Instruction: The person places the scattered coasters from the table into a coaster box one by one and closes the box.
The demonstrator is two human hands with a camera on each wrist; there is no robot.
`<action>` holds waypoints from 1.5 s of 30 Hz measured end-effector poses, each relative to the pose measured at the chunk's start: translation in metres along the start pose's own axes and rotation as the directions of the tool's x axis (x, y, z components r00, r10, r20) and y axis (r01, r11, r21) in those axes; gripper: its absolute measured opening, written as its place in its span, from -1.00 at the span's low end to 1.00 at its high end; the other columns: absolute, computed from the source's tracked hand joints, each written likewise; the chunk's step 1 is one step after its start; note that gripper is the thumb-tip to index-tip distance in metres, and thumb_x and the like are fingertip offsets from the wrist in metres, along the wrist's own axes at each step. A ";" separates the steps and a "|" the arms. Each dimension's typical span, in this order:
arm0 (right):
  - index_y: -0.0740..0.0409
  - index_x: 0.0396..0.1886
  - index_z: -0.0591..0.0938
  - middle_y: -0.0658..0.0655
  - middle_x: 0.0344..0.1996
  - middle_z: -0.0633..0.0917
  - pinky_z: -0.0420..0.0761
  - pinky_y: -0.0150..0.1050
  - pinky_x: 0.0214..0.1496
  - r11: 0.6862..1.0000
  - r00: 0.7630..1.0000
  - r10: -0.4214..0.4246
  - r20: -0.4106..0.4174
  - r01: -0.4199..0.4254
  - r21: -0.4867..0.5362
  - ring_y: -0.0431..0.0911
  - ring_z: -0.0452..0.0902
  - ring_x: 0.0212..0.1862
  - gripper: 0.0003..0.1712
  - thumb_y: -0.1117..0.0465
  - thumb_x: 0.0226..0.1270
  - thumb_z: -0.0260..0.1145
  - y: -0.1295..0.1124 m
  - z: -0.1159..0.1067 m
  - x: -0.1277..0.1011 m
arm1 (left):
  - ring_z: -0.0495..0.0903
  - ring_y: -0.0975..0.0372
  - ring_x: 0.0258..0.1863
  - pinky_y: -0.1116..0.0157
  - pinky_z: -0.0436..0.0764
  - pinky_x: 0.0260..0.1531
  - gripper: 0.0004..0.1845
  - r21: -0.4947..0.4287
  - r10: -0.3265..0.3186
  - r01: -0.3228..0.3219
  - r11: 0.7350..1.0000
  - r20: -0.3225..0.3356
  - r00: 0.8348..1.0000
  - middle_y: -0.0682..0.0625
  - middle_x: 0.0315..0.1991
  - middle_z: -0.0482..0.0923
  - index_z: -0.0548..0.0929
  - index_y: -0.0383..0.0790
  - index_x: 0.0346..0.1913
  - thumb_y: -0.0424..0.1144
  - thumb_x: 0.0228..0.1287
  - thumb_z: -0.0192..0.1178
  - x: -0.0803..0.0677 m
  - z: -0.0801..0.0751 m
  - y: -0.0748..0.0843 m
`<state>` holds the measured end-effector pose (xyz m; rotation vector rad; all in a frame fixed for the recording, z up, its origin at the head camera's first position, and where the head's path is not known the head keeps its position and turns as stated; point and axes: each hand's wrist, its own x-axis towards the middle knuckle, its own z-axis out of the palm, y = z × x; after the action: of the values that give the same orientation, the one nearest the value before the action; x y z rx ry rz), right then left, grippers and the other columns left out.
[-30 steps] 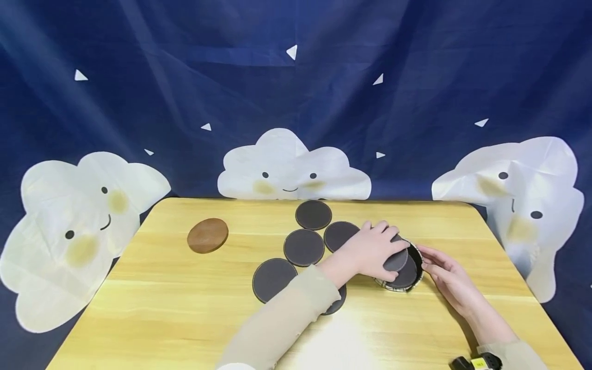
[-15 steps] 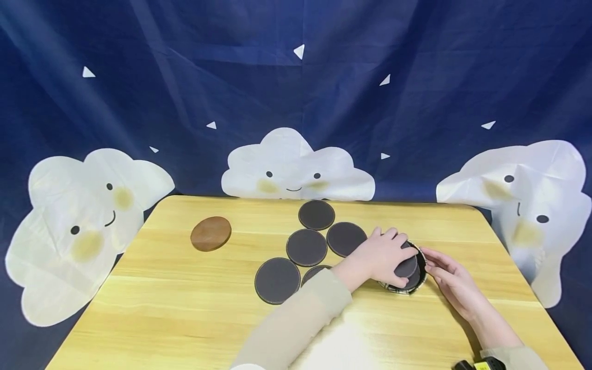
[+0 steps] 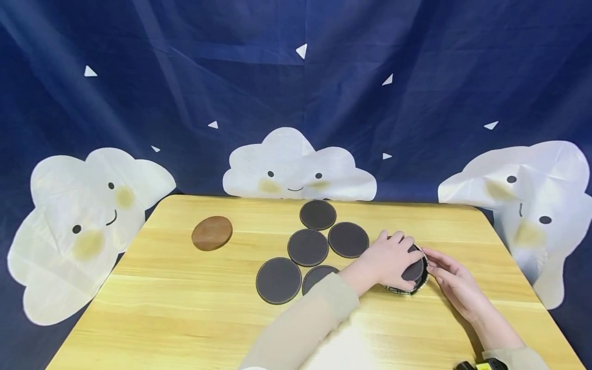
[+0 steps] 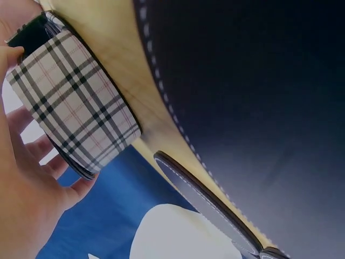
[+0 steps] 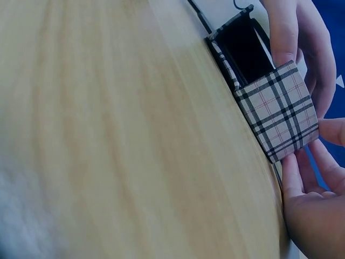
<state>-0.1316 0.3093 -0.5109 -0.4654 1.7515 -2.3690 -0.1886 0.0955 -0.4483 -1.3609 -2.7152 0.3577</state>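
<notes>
Wooden table [image 3: 185, 318], blue cloud backdrop [image 3: 296, 164]

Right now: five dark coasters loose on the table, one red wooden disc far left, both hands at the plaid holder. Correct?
Nearly. The disc at far left is brown, not red; the head view shows it. The rest holds: five dark coasters lie loose on the table, and the left hand and right hand are both at the plaid holder.
</notes>
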 end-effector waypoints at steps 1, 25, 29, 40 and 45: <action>-0.04 0.33 0.63 -0.15 0.21 0.73 0.55 -0.55 0.24 1.000 1.000 -0.003 0.002 0.003 0.001 -0.34 0.65 0.20 -0.34 0.60 0.59 -0.13 0.000 0.000 0.000 | 0.34 0.31 0.36 0.21 0.37 0.25 -0.20 -0.001 -0.001 0.001 1.000 -0.004 1.000 0.24 0.40 0.37 0.38 0.42 0.51 0.56 0.24 0.11 0.000 0.000 0.001; -0.03 0.33 0.63 -0.15 0.22 0.73 0.55 -0.55 0.23 1.000 1.000 0.002 -0.001 -0.002 -0.014 -0.34 0.66 0.20 -0.36 0.59 0.59 -0.12 0.000 0.000 0.000 | 0.26 0.27 0.50 0.17 0.36 0.41 -0.14 0.069 -0.029 0.026 0.997 0.047 0.998 0.19 0.51 0.25 0.25 0.33 0.57 0.58 0.30 0.09 -0.003 0.004 0.015; -0.06 0.32 0.64 -0.17 0.20 0.74 0.56 -0.55 0.22 0.999 1.000 0.015 -0.011 -0.016 -0.029 -0.35 0.66 0.19 -0.37 0.57 0.61 -0.11 -0.001 0.000 0.000 | 0.26 0.27 0.50 0.19 0.37 0.40 -0.14 0.072 -0.021 0.018 0.997 0.039 0.999 0.18 0.51 0.25 0.24 0.33 0.58 0.57 0.32 0.07 -0.005 0.003 0.013; -0.06 0.30 0.65 -0.17 0.19 0.74 0.55 -0.56 0.23 1.000 1.000 0.014 -0.021 -0.014 -0.023 -0.35 0.66 0.18 -0.37 0.58 0.60 -0.10 -0.001 0.000 0.001 | 0.31 0.29 0.47 0.24 0.40 0.36 -0.31 0.070 -0.005 0.004 0.998 0.014 1.000 0.20 0.46 0.33 0.33 0.33 0.52 0.47 0.45 0.03 -0.007 -0.001 0.005; -0.02 0.31 0.65 -0.14 0.20 0.75 0.55 -0.55 0.23 1.000 1.000 0.003 -0.015 -0.003 -0.008 -0.34 0.66 0.20 -0.36 0.59 0.59 -0.11 0.000 0.001 0.000 | 0.31 0.29 0.48 0.24 0.38 0.39 -0.35 0.066 -0.008 0.007 0.998 0.026 1.000 0.20 0.46 0.34 0.34 0.32 0.51 0.42 0.49 0.04 -0.011 -0.004 0.000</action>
<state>-0.1316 0.3084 -0.5104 -0.4472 1.7679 -2.3701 -0.1812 0.0871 -0.4439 -1.3382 -2.7023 0.4637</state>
